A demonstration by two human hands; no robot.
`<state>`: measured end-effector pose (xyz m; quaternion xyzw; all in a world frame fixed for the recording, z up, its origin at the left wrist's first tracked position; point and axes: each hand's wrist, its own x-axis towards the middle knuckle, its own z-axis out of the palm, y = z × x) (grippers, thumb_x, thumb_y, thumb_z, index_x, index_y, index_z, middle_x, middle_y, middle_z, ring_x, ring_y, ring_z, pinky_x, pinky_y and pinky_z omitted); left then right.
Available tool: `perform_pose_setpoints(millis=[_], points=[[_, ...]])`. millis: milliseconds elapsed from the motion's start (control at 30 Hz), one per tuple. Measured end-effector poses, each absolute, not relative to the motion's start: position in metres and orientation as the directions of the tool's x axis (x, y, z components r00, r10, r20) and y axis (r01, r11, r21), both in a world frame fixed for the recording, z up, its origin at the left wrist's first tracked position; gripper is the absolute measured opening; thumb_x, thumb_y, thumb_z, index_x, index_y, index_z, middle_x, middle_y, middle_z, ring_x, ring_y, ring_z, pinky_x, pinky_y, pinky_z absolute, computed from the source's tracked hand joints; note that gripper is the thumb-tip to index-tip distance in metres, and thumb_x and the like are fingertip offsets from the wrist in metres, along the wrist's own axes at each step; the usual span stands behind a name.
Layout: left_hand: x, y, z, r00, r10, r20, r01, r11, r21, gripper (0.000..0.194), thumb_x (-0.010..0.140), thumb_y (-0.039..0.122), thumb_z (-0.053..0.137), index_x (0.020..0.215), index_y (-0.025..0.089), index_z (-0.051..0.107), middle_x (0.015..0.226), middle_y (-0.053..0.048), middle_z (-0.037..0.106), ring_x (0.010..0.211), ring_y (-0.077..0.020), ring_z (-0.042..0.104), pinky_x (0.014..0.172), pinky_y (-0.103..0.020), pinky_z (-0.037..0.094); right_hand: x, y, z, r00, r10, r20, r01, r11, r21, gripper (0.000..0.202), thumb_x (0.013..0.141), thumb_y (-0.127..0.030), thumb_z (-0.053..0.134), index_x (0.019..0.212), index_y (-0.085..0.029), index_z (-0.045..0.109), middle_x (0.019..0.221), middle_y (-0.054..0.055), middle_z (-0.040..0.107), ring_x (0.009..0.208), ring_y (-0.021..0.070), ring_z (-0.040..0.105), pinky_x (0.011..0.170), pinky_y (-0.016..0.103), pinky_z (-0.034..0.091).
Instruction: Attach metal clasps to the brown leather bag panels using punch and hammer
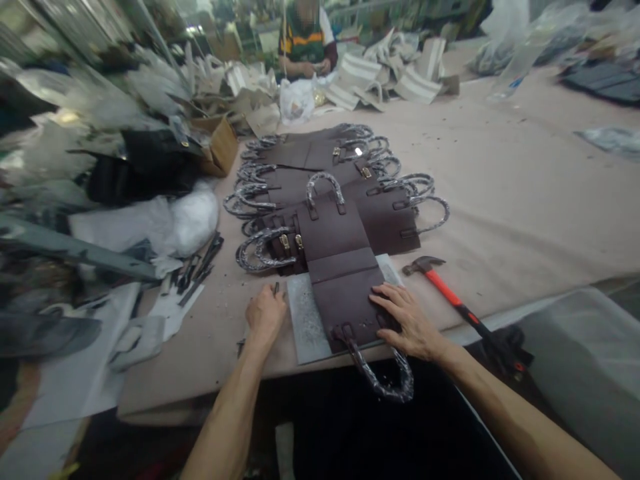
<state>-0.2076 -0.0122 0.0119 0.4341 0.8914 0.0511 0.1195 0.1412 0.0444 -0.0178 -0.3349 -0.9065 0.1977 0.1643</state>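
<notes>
The left hand (267,312) is closing its fingers in a curl around a dark rod (277,288), only the tip showing; what the rod is, the view is not telling. The right hand (403,317) is gripping nothing: its fingers are spreading, palm down, over the right edge of a brown panel (345,267).

With 12 o'clock pointing away from the wearer, the panel is lying at about 2 o'clock from the left hand, its near half at 3. Its long axis is running almost from 12 to 6, leaning a little toward 11. The right hand is the nearer, already touching; the left is resting just apart, a bare strip of grey slab (305,327) lying between.

The panel's near handle (390,395), in clear wrap, is hanging over the table (500,167) edge at 6 o'clock; the far handle (324,177) is arching at 12, over a pile of similar panels (390,227). A hammer (445,288) is lying beside the right hand, head at 1 o'clock, shaft slanting toward 4. Loose tools (200,267) are lying at 10 o'clock from the left hand, a carton (225,148) at 11. Beyond the pile, a co-worker (306,47) is sitting or standing behind pale pieces (360,77).
</notes>
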Motion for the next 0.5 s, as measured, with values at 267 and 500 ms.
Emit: perform_pose_setpoints(millis=[267, 500], points=[[-0.159, 0.034, 0.034, -0.488, 0.873, 0.008, 0.78, 0.432, 0.454, 0.024, 0.096, 0.034, 0.056, 0.095, 0.017, 0.073, 0.113, -0.017, 0.072, 0.114, -0.0326, 0.066, 0.098, -0.042, 0.048, 0.146, 0.045, -0.02, -0.734, 0.661, 0.159, 0.527, 0.701, -0.48, 0.067, 0.084, -0.045, 0.068, 0.145, -0.022, 0.055, 0.155, 0.016, 0.046, 0.146, 0.0387, 0.037, 0.12, 0.065, 0.029], [-0.131, 0.072, 0.057, -0.601, 0.793, -0.103, 0.395, 0.407, 0.824, 0.018, 0.08, 0.021, 0.077, 0.073, 0.016, 0.061, 0.096, -0.023, 0.074, 0.107, -0.0346, 0.071, 0.084, -0.04, 0.054, 0.146, 0.056, -0.024, -0.717, 0.65, 0.252, 0.478, 0.721, -0.501, 0.06, 0.086, -0.055, 0.064, 0.138, -0.023, 0.06, 0.147, 0.017, 0.054, 0.139, 0.0413, 0.047, 0.112, 0.069, 0.039]])
